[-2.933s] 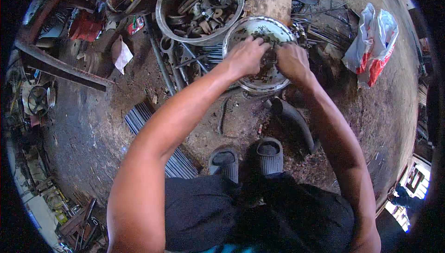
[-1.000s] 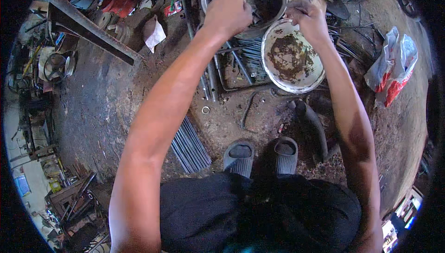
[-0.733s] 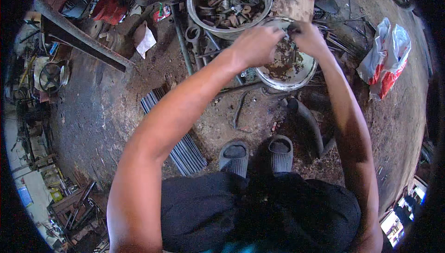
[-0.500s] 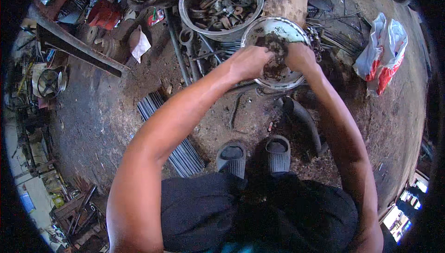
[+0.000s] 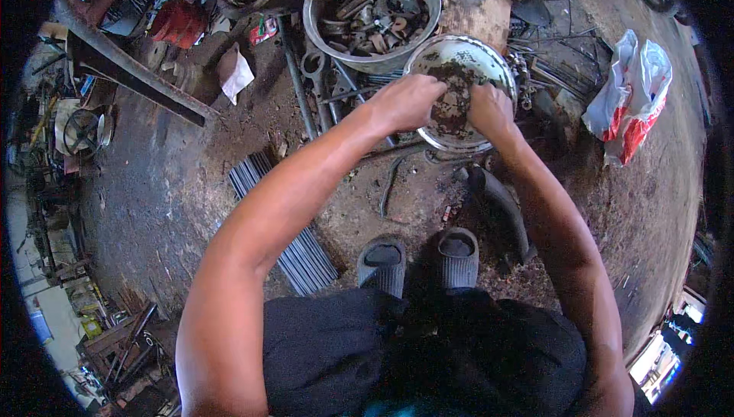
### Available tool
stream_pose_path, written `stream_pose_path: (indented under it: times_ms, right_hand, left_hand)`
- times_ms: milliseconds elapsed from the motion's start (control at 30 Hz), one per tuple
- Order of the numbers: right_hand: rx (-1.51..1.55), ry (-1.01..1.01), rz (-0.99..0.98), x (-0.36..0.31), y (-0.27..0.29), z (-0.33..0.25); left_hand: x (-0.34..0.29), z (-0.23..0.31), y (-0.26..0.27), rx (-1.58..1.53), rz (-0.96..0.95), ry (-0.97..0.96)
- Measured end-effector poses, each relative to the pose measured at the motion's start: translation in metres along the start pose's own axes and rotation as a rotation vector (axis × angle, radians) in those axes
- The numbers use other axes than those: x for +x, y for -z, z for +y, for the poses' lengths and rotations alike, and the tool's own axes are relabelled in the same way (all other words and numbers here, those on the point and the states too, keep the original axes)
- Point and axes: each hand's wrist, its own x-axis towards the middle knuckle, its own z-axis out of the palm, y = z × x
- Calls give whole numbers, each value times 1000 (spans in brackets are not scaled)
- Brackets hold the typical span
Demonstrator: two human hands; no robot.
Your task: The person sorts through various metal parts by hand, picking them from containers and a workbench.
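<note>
A round whitish basin with dark, crumbly dirt-like debris inside sits ahead of me, right of centre. My left hand is closed over the basin's left side, its fingers curled inward toward the debris. Opposite it, my right hand is closed too, over the inner right part of the basin. A gap separates the two hands. Whatever their fingers pinch, if anything, is hidden from the head view.
Behind the basin stands a large metal pot full of metal parts. Metal bars and a ring-ended tool lie left of it. A bundle of grey rods rests near my left arm, a curved pipe near my right. White-and-red plastic bags lie at right.
The view has shifted slightly, so the basin appears a little lower. My right fingers have come up and show more clearly; the debris between my hands looks flatter and more spread out.
</note>
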Motion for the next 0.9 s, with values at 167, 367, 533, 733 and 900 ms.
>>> stream_pose_path:
  times_ms: [167,367,533,733,900]
  right_hand:
    - [60,15,-54,-3,-21,-2]
    - [149,-24,-42,-2,-2,-17]
    - [531,67,270,34,91,-31]
    - [558,244,502,52,144,-105]
    - [570,358,348,23,132,-103]
  left_hand:
    - [-5,8,3,1,-58,43]
    - [-8,10,-2,18,-23,12]
    - [-13,21,0,42,-179,31]
    - [-32,15,-12,156,-41,-100]
    - [-46,17,1,141,-61,-222]
